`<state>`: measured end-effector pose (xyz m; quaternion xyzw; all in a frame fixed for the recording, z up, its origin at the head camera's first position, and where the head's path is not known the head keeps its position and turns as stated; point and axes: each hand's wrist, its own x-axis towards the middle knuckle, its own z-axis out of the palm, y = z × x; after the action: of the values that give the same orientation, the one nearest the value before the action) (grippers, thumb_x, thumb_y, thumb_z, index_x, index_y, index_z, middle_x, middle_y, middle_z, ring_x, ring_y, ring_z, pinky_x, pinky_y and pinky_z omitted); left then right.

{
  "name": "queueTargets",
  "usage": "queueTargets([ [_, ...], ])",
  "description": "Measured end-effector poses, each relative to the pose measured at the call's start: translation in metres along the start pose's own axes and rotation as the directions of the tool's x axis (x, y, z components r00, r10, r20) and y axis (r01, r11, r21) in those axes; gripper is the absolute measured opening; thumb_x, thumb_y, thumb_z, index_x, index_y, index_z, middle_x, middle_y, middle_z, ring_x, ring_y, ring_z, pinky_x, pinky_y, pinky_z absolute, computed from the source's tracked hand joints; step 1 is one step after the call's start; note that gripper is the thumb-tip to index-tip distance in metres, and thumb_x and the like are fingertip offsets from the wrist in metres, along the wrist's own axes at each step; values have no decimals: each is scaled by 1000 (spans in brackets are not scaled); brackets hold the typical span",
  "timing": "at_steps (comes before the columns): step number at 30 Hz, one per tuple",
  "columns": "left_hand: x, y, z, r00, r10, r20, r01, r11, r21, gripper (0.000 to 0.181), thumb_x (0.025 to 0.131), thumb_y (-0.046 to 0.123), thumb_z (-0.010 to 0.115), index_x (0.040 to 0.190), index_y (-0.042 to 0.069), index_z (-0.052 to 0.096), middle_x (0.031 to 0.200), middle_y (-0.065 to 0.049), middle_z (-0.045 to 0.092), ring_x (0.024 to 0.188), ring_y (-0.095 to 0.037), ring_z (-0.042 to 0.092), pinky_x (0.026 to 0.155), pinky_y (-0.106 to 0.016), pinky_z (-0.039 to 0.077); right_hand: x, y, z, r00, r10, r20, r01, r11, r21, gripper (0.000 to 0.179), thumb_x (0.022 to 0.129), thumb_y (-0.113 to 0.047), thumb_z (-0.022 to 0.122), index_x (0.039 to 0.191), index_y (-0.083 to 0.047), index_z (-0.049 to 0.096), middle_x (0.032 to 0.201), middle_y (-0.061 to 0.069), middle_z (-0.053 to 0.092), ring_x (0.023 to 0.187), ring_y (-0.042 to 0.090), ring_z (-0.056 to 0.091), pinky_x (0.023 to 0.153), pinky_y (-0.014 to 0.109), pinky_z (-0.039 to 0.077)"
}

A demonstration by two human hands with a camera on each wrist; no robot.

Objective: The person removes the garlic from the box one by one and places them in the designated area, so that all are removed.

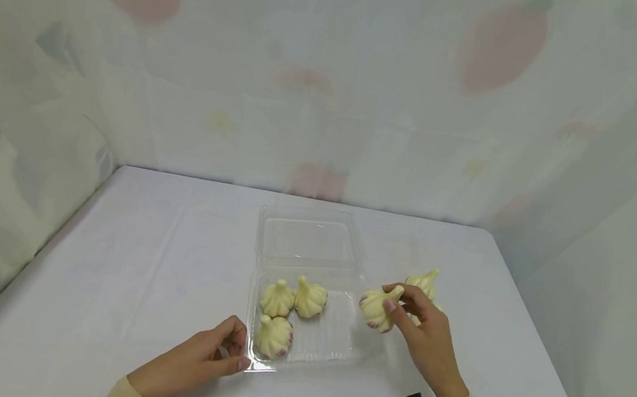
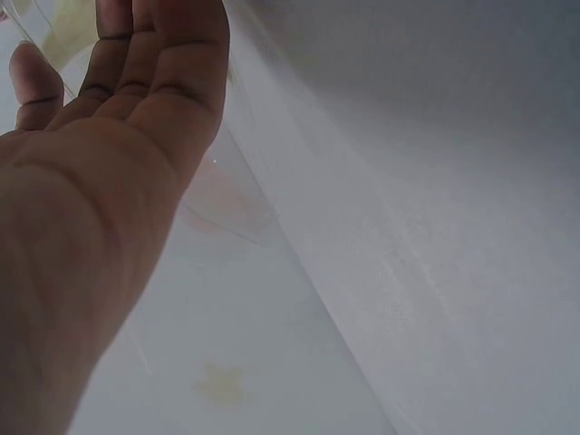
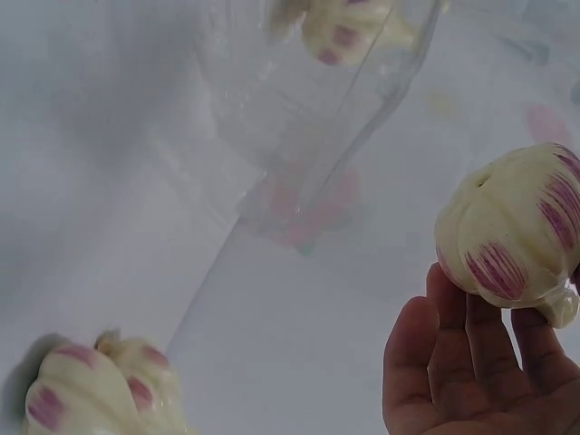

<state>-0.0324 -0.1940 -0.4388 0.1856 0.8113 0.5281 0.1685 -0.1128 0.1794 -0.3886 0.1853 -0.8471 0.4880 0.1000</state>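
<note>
Nearest, the left hand (image 1: pixel 196 358) has its fingers loosely bent, with thumb and fingertips resting against the left wall of the clear plastic hinged container (image 1: pixel 325 350), near its front corner. To the right, the right hand (image 1: pixel 427 335) grips a pale cream garlic bulb with purple streaks (image 1: pixel 377 308), thumb and fingers pinching it around the stem; the bulb is at the container's right side, though how high it sits above the rim is hard to judge. Good handling here probably calls for a light pinch, enough clearance over the right wall, and a gentle lowering, round end down, into the bare right part, while the left hand steadies the light tray.

Inside the base, one cream bulb (image 1: pixel 274 337) sits in the front left, with a second bulb (image 1: pixel 277 299) behind it and a third bulb (image 1: pixel 311 299) beside that one. Two loose bulbs (image 3: pixel 82 390) lie together on the white surface (image 1: pixel 181 261), outside the container and partly hidden by the right hand in the head view. Farthest back, the transparent lid (image 1: pixel 307 243) lies folded open, holding nothing.
</note>
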Motion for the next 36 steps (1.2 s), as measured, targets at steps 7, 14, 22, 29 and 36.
queueTargets([
  [7, 0, 2, -2, 1000, -20, 2, 20, 1000, 4, 24, 103, 30, 62, 110, 11, 49, 97, 2, 60, 88, -14, 59, 70, -28, 47, -1, 3, -20, 998, 20, -51, -19, 1000, 24, 22, 99, -11, 67, 121, -15, 68, 122, -2, 67, 101, 12, 66, 77, 22, 52],
  [14, -2, 2, -2, 1000, -15, 5, 15, 1000, -22, 24, 103, 29, 62, 112, 10, 49, 98, 0, 59, 89, -15, 59, 71, -28, 47, -1, 0, -41, 992, 77, -102, -79, 997, -18, 21, 101, -15, 66, 122, -14, 67, 122, -1, 67, 105, 9, 64, 88, 18, 46],
  [22, -1, 3, -2, 1000, 11, 0, -11, 1000, -6, 24, 105, 29, 60, 111, 10, 48, 97, -1, 61, 87, -15, 60, 72, -28, 48, -5, 2, -55, 983, 106, -150, -118, 990, -78, 23, 101, -16, 65, 124, -11, 67, 123, 2, 67, 109, 4, 61, 90, 15, 43],
  [29, -1, 1, -1, 1000, -17, -1, 17, 1000, -1, 24, 104, 31, 60, 112, 12, 48, 97, 0, 62, 89, -16, 60, 73, -29, 49, -12, 9, -64, 974, 137, -179, -161, 979, -122, 24, 102, -21, 64, 124, -10, 66, 122, 3, 67, 105, 4, 61, 85, 14, 44],
  [36, -1, 1, -2, 1000, -20, -6, 20, 1000, 12, 23, 104, 32, 59, 112, 13, 48, 99, 1, 62, 91, -16, 61, 74, -29, 49, -24, 20, -70, 959, 192, -210, -218, 969, -112, 25, 102, -22, 65, 122, -8, 67, 120, 4, 69, 103, 1, 63, 81, 13, 47],
])
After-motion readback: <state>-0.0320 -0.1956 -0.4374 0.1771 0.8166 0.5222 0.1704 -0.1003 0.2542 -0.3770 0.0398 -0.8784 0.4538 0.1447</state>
